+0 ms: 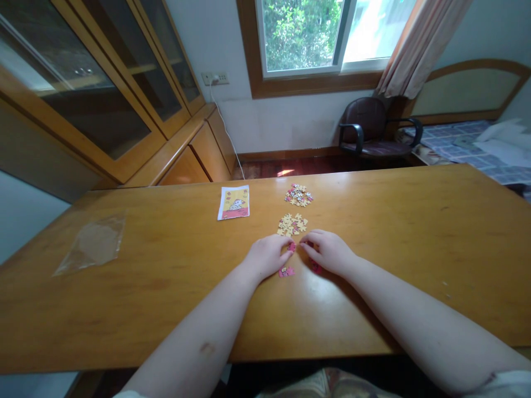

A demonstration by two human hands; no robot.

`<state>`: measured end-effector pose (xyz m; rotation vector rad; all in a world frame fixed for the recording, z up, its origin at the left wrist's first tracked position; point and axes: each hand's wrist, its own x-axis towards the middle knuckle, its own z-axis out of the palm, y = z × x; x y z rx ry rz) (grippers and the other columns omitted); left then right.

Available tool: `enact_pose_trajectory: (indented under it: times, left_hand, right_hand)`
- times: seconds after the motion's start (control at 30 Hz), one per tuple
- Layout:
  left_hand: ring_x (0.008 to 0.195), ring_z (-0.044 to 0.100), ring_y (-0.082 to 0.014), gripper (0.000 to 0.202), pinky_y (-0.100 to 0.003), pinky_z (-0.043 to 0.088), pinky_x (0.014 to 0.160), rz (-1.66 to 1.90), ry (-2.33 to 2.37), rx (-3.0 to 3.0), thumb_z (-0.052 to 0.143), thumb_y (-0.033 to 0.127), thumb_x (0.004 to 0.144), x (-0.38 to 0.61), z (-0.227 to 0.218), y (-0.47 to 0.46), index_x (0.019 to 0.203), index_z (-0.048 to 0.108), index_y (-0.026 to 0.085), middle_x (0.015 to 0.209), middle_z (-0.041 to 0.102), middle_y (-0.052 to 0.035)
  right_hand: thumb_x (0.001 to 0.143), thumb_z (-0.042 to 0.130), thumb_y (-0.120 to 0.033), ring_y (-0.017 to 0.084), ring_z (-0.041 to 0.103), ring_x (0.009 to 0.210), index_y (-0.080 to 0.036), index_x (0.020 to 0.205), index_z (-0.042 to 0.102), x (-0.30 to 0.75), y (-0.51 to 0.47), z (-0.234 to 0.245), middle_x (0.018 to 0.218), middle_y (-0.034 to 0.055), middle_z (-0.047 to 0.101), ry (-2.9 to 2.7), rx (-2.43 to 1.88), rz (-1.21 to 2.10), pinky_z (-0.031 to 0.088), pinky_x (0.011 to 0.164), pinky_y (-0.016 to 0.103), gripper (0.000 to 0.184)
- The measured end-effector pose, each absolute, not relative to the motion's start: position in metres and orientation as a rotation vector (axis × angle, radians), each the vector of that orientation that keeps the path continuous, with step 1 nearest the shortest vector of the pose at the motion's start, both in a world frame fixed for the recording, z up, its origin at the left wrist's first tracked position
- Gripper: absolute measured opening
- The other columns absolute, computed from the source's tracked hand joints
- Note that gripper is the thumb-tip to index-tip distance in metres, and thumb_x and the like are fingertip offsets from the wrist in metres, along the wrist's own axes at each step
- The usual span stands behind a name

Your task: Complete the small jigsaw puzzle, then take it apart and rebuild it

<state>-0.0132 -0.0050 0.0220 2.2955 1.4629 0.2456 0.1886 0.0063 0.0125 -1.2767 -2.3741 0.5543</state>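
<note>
My left hand pinches a pink jigsaw puzzle piece between thumb and fingers, low over the wooden table. Close by on its right is my right hand, fingers drawn together; whatever they hold is too small to make out. A few joined pink pieces lie just below my left hand. Partly covered by my right hand is another pink piece. Just beyond my fingertips spreads a pile of mostly yellow pieces. Farther back sits a second, mixed pile of white, pink and yellow pieces.
A picture card with a white animal on yellow and pink lies left of the piles. At the table's left is a clear plastic bag. Beyond the table stand a glass-doored cabinet and a dark armchair.
</note>
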Motion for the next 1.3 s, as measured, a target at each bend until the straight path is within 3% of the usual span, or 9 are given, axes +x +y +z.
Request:
enact_pose_trajectory:
  times: [0.2, 0.37, 0.5, 0.63, 0.97, 1.3]
  left_hand:
    - [0.074, 0.057, -0.0157, 0.020, -0.025, 0.041, 0.065, 0.504, 1.463, 2.078, 0.054, 0.034, 0.084, -0.015, 0.020, -0.004, 0.089, 0.069, 0.022, 0.080, 0.066, -0.0014]
    - [0.053, 0.043, -0.0112, 0.024, -0.023, 0.031, 0.052, 0.839, 1.529, 1.602, 0.059, 0.039, 0.079, -0.014, 0.011, -0.004, 0.084, 0.069, 0.018, 0.055, 0.047, 0.0042]
    - [0.059, 0.048, -0.0118, 0.026, -0.022, 0.034, 0.054, 0.938, 1.416, 1.362, 0.061, 0.040, 0.077, -0.008, 0.012, -0.008, 0.078, 0.069, 0.015, 0.061, 0.055, 0.0012]
    - [0.061, 0.050, -0.0121, 0.022, -0.022, 0.036, 0.056, 0.899, 1.357, 1.297, 0.063, 0.037, 0.074, 0.000, 0.015, -0.013, 0.075, 0.067, 0.015, 0.064, 0.058, 0.0005]
    - [0.054, 0.044, -0.0090, 0.020, -0.021, 0.034, 0.055, 0.858, 1.307, 1.256, 0.062, 0.035, 0.074, 0.002, 0.013, -0.013, 0.072, 0.059, 0.015, 0.060, 0.052, 0.0040]
    - [0.052, 0.038, -0.0091, 0.018, -0.021, 0.029, 0.051, 0.772, 1.324, 1.372, 0.058, 0.034, 0.074, -0.001, 0.015, -0.014, 0.070, 0.056, 0.017, 0.055, 0.043, 0.0063]
  right_hand:
    - [0.089, 0.053, -0.026, 0.014, 0.058, 0.070, -0.020, 0.087, 0.068, 0.190, 0.008, 0.008, 0.080, 0.0031, 0.066, -2.350, -1.251, 0.547, 0.043, 0.067, 0.025, 0.017]
    - [0.087, 0.059, -0.036, 0.016, 0.062, 0.076, -0.020, 0.096, 0.065, 0.189, 0.002, 0.006, 0.084, 0.0040, 0.067, -2.261, -1.103, 0.495, 0.047, 0.072, 0.027, 0.020]
    - [0.084, 0.063, -0.034, 0.016, 0.064, 0.080, -0.020, 0.096, 0.063, 0.185, -0.005, 0.010, 0.089, 0.0054, 0.068, -2.212, -1.022, 0.420, 0.049, 0.073, 0.027, 0.019]
    - [0.086, 0.061, -0.033, 0.015, 0.063, 0.074, -0.020, 0.089, 0.063, 0.184, -0.007, 0.012, 0.083, 0.0039, 0.067, -2.168, -1.013, 0.352, 0.048, 0.069, 0.026, 0.014]
    - [0.086, 0.060, -0.031, 0.015, 0.063, 0.072, -0.020, 0.085, 0.063, 0.182, -0.007, 0.012, 0.080, 0.0038, 0.067, -2.172, -1.050, 0.297, 0.048, 0.066, 0.025, 0.012]
    - [0.088, 0.059, -0.028, 0.015, 0.065, 0.078, -0.021, 0.093, 0.066, 0.186, -0.005, 0.011, 0.087, 0.0051, 0.070, -2.168, -0.968, 0.375, 0.052, 0.072, 0.026, 0.011]
